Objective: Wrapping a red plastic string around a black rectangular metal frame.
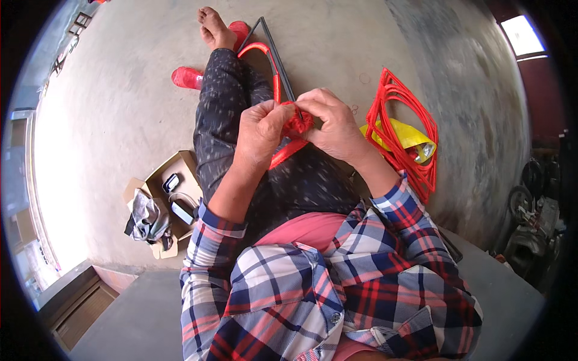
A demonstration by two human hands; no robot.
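My left hand and my right hand meet above my lap, fingers closed around a bunch of red cord. The cord sits against a thin black frame that points away from me between my legs. Red wrapping covers one curved side of this frame, while its straight far bars are bare black. Below my hands a red-wrapped curve crosses my dark trousers. My fingers hide exactly how the cord passes around the bar.
Several red-wrapped frames lie stacked on the floor at right, around a yellow bag. At left stands an open cardboard box with small devices and a grey crumpled bag. Red slippers lie near my feet. Machinery is far right.
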